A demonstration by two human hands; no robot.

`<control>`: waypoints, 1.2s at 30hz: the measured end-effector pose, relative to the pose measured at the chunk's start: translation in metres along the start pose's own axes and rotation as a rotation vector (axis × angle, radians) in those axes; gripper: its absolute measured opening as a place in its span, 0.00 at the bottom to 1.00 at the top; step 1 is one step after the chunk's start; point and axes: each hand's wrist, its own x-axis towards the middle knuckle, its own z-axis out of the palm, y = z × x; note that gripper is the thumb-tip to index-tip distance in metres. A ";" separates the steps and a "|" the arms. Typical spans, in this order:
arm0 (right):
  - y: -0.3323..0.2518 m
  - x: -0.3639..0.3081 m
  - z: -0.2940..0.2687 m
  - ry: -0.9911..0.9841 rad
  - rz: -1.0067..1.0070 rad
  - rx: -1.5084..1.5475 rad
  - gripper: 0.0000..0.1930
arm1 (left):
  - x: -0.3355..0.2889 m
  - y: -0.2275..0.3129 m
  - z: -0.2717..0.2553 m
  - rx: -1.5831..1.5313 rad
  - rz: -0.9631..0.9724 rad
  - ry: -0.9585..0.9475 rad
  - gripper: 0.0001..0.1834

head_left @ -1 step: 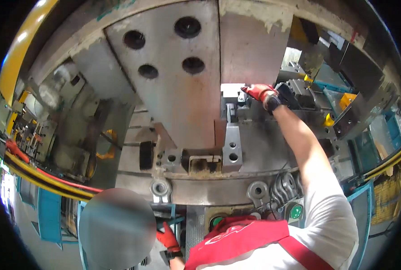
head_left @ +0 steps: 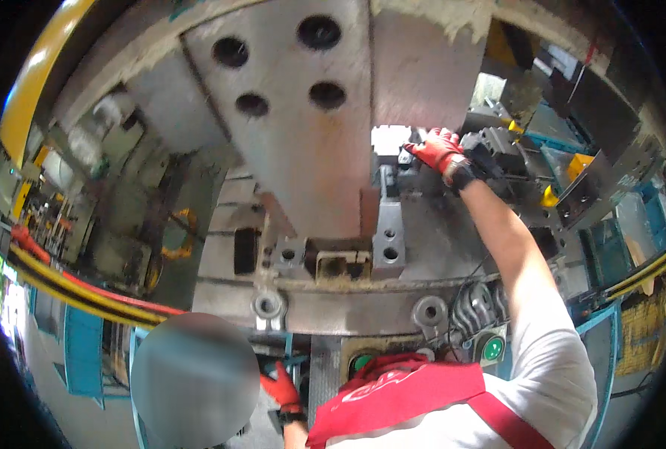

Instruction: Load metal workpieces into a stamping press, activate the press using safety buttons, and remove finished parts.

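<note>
My right hand, in a red glove with a dark band at the wrist, reaches far in at the right of a large hanging steel block. Its fingers look apart. They are over a small metal fitting beside a bright, ridged block; whether they touch it is unclear. My left hand, gloved in red as well, hangs low at the near edge by a blue frame. Its thumb and fingers stand apart, and nothing shows in them.
Below the hanging block stand a grey metal block with holes and a dark slotted bracket. Steel lugs and a green button line the near edge. Yellow-black and red rails run along the left. A blurred disc hides the lower left.
The view has shifted slightly. My right hand's fingers have lifted and spread more over the fitting, and more of the bright block shows beside them. My left hand has barely moved.
</note>
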 end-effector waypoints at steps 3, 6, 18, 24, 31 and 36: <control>0.028 -0.088 -0.008 0.058 -0.420 0.276 0.40 | -0.015 -0.003 0.019 0.054 0.019 -0.222 0.43; 0.044 -0.208 -0.003 -0.048 -0.655 0.730 0.33 | -0.031 -0.014 0.031 0.018 -0.054 -0.574 0.44; 0.356 -0.383 0.215 0.173 0.504 0.666 0.25 | -0.096 -0.004 0.073 0.206 -0.198 -0.828 0.48; 0.321 -0.354 0.259 -0.003 0.472 0.626 0.31 | -0.099 0.010 0.070 0.521 -0.202 -0.797 0.47; 0.365 -0.372 0.269 0.014 0.513 0.641 0.38 | -0.092 -0.027 0.079 0.397 -0.222 -0.856 0.46; 0.406 -0.410 0.290 0.034 0.593 0.766 0.44 | -0.091 0.000 0.073 0.308 -0.202 -0.868 0.40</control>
